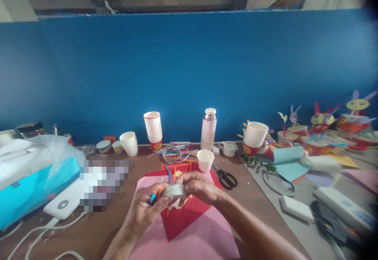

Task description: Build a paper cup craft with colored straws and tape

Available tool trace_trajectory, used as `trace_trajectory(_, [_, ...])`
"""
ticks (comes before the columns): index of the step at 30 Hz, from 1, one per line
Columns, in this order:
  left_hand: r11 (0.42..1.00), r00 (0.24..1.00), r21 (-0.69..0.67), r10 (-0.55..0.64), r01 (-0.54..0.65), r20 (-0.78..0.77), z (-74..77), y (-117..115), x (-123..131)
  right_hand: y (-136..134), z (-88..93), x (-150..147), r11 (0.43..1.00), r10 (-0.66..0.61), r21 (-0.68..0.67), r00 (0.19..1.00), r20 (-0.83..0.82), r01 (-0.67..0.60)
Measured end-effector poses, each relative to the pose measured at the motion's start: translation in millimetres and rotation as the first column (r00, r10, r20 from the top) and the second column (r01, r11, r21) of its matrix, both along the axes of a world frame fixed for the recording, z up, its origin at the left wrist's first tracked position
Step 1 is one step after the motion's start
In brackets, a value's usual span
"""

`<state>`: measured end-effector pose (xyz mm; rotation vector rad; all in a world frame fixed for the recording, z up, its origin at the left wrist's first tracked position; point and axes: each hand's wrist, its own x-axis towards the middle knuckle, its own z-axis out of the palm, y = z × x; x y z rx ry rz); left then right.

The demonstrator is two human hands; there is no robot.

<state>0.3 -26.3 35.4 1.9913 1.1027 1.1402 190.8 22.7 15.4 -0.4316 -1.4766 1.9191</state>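
A roll of tape (175, 191) is held between my two hands, above a red sheet of paper (189, 222) that lies on a pink sheet (203, 240). My left hand (147, 205) is closed on the roll's left side, with small orange and blue pieces (154, 195) showing at its fingers; I cannot make out what they are. From the right, my right hand (199, 189) pinches the roll's other edge. Yellow paper bits (186, 201) lie beneath the hands, partly hidden. Just beyond are a white paper cup (205, 160) and black-handled scissors (228, 179).
Stacked paper cups (152, 128), a pink thermos (208, 130) and coiled wire (171, 154) stand or lie toward the blue partition (177, 63). A white power bank (63, 201) with cables is at left. Paper figures in bowls (320, 130) and a power strip (344, 205) are at right.
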Motion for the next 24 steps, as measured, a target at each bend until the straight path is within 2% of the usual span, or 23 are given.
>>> trace_trajectory(4, [0.999,0.997,0.04,-0.014,0.018,-0.082,-0.8,-0.1,-0.5,-0.8,2.9,-0.5,1.0,-0.024,0.02,0.999,0.037,0.023])
trace_trajectory(8, [1.0,0.983,0.01,-0.024,0.026,-0.181,-0.4,0.4,2.9,-2.1,7.7,-0.3,0.998,-0.057,0.042,0.99,0.129,0.052])
trace_trajectory(14, [0.997,0.971,0.045,0.079,-0.07,-0.226,-9.8,4.7,5.9,-2.8,7.7,-3.7,0.995,-0.098,-0.006,0.965,0.245,0.103])
trace_trajectory(17, [0.996,0.987,-0.022,0.08,-0.084,-0.141,-8.9,4.6,7.1,-2.4,5.7,-6.6,0.99,-0.134,-0.008,0.969,0.21,0.139])
trace_trajectory(20, [0.987,0.995,-0.128,0.095,-0.099,-0.032,-7.3,5.1,6.8,-1.8,4.4,-8.5,0.987,-0.148,-0.048,0.986,0.082,0.152])
trace_trajectory(24, [0.988,0.991,-0.101,0.122,-0.116,0.055,-12.9,8.1,2.6,-0.1,1.1,-8.6,0.988,-0.124,-0.108,0.988,-0.09,0.114])
